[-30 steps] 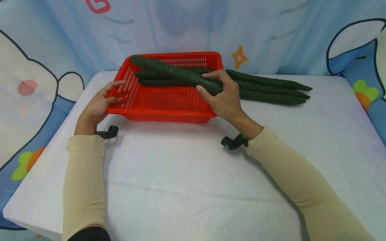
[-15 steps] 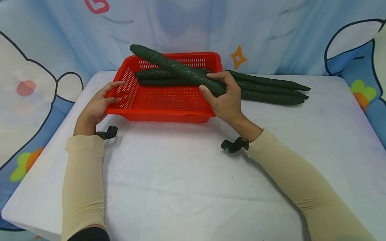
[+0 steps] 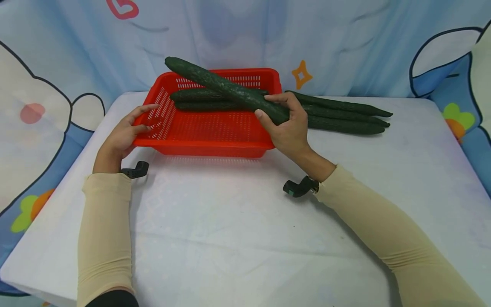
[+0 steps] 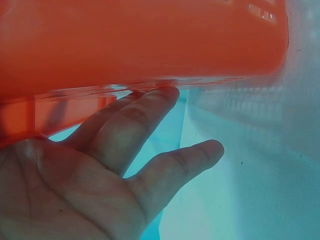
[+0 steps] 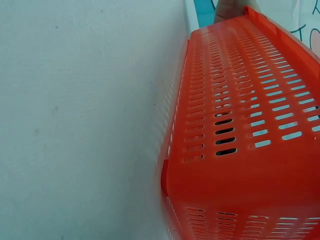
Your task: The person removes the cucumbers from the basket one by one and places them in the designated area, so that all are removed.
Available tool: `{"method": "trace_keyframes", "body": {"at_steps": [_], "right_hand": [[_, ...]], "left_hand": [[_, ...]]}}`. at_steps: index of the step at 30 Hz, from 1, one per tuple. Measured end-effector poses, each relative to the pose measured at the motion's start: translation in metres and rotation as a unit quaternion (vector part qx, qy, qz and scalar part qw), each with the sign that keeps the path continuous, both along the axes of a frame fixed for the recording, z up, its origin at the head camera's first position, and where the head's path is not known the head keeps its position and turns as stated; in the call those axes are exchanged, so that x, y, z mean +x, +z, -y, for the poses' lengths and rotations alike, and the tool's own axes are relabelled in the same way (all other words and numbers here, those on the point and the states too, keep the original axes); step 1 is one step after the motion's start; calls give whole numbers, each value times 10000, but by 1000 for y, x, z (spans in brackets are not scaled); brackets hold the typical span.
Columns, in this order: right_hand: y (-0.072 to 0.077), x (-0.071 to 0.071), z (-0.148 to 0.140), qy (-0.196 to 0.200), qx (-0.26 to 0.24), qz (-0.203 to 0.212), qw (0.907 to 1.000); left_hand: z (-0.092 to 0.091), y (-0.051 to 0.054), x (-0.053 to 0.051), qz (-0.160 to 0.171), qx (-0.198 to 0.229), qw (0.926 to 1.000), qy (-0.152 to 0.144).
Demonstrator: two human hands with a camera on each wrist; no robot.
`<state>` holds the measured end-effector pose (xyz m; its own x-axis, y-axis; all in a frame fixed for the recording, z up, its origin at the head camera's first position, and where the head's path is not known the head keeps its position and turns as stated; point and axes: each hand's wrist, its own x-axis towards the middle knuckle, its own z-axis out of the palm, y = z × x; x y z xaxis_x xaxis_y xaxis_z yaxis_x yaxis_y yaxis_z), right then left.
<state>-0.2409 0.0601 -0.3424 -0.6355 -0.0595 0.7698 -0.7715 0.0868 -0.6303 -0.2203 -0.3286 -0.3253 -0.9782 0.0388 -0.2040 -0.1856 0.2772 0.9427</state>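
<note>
A long green cucumber [image 3: 226, 87] slants over the red basket [image 3: 207, 150], its far end above the back rim at the left. My right hand [image 3: 289, 125] grips its near end between thumb and fingers at the basket's right side. Inside the basket lie two more cucumbers [image 3: 203, 105] along the back. My left hand [image 3: 124, 134] holds the left rim, thumb and a finger over the edge; the left wrist view has other fingers of this hand [image 4: 115, 150] extended against the basket's underside [image 4: 150, 45]. Only the basket [image 5: 230, 180] shows in the right wrist view, not the right hand.
Several cucumbers [image 3: 345, 113] lie side by side on the white table [image 3: 230, 221], just right of the basket, their left ends partly behind the basket and right hand. A patterned blue curtain [image 3: 245, 34] hangs behind the table.
The held cucumber's far end has risen from the basket's back left corner to above the back rim. My right hand has shifted slightly right; my left hand stays on the rim.
</note>
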Motion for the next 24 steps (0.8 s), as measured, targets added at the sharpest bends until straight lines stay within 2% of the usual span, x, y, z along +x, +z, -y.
{"method": "trace_keyframes", "body": {"at_steps": [6,10,12,16,24], "right_hand": [[9,14,1,23,-39,238,9997],[19,25,3,18,-12,193,9998],[17,24,2,26,7,183,9998],[5,13,-2,66,9,210,9998],[0,13,-8,167,-48,274,9995]], "left_hand": [[1,-1,0,-4,-35,10000,-18],[2,0,0,-18,-73,10000,-25],[2,0,0,-8,-86,10000,5],[1,0,0,0,-53,10000,22],[0,-1,-1,-37,-22,10000,-9]]}}
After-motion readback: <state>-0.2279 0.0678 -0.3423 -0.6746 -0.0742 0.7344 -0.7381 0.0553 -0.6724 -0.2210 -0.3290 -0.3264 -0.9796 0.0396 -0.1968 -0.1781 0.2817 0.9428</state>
